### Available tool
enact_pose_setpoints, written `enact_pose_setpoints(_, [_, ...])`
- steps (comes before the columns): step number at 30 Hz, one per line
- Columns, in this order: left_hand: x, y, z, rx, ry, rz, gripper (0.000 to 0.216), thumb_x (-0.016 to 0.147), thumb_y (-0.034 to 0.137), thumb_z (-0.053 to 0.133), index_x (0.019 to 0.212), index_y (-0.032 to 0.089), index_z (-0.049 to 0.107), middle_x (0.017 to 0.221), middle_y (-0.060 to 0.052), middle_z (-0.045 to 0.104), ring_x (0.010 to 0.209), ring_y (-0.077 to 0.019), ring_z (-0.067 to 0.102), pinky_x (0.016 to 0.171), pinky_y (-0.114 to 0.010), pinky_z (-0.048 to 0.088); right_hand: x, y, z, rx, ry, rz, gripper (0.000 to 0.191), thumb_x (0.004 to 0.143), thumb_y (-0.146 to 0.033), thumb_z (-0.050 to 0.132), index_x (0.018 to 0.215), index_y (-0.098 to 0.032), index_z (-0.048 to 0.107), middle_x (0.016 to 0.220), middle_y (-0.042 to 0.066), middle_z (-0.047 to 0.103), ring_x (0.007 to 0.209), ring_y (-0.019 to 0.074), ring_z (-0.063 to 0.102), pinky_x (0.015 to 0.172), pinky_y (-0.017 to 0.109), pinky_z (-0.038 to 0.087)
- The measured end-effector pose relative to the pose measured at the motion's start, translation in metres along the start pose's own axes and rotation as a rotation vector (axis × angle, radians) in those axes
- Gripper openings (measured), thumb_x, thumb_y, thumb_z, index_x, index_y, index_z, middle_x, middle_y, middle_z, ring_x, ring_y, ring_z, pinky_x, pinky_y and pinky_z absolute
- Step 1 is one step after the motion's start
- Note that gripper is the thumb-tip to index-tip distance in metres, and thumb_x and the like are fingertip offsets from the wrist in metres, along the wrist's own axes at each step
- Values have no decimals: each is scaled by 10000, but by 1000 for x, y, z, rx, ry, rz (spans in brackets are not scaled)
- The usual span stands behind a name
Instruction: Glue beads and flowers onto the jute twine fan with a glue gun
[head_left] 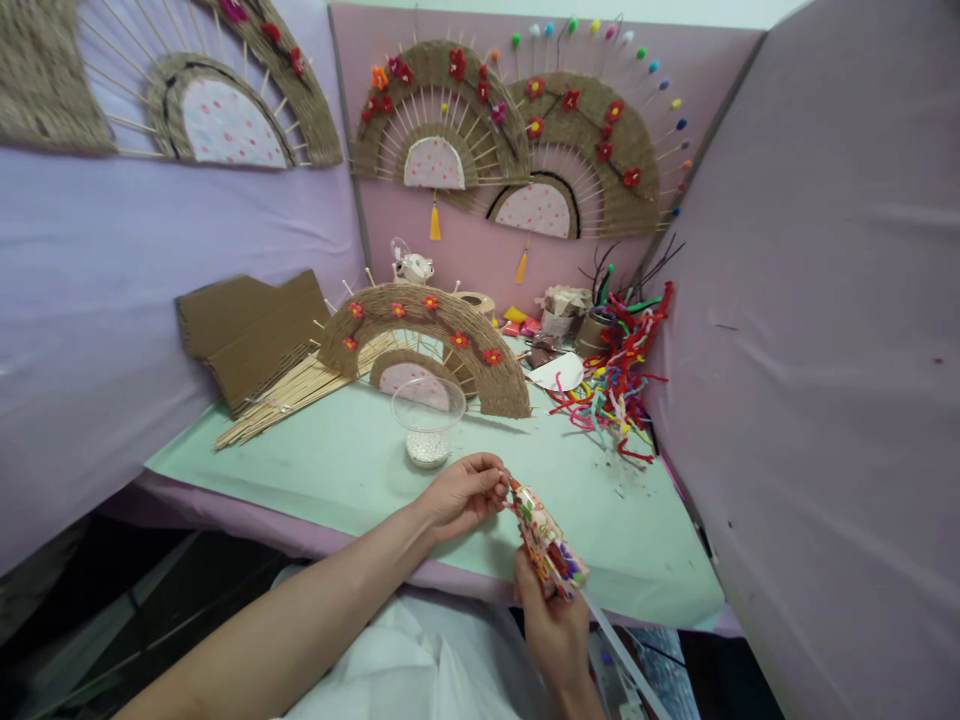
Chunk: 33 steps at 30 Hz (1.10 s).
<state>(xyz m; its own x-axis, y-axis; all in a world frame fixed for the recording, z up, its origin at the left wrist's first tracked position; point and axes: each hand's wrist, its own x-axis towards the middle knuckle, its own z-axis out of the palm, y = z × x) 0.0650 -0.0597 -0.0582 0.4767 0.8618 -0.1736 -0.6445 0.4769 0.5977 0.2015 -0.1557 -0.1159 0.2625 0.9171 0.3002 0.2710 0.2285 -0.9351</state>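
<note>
My right hand point(553, 625) is wrapped around a flower-patterned glue gun point(551, 545), its orange nozzle pointing up and left. Right at the nozzle tip, my left hand point(474, 492) is closed in a pinch; the small thing between its fingertips is too tiny to make out. Beyond my left hand stands a clear plastic cup point(429, 430) with small white beads point(427, 450) at its bottom. Behind the cup a twine-wrapped fan point(442, 325) with red flowers leans upright on the table.
Brown cardboard point(259, 335) and a bundle of thin sticks point(289, 398) lie at the left of the green-covered table point(337, 480). Tangled coloured pipe cleaners point(622, 390) fill the right side, near a white paper piece point(559, 373). Finished fans point(435, 110) hang on the cloth-covered back wall.
</note>
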Motion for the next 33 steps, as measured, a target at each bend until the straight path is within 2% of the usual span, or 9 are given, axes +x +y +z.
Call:
enact_pose_setpoints(11, [-1,0,4,56,20,22,323,520,208,869,710,110,627,689,-16,641,537,-67,552,534,-198,447,-4,2,-4,-23,-36,34,290,830,-447,587,795,-170,665,561,14,556,554,179,542,508,260,443])
enact_pose_setpoints(20, [0,-1,1,82,-22,25,311,564,260,853,702,94,630,690,-21,616,535,-54,522,542,-196,433,-4,0,-4,-19,-27,46,331,823,-490,581,798,-173,674,557,21,564,579,194,560,512,263,449])
enact_pose_setpoints(27, [2,-4,0,148,-39,69,340,603,351,824,698,93,625,633,-18,593,513,-60,507,511,-185,421,-6,-7,-3,-19,-24,53,335,820,-485,587,840,-160,669,579,28,578,586,197,571,519,268,454])
enact_pose_setpoints(33, [2,-6,3,214,23,156,335,601,377,815,665,106,629,597,-3,574,493,-58,475,492,-186,403,-10,-11,-1,-57,14,37,329,814,-492,589,807,-174,672,554,25,560,600,212,576,492,273,452])
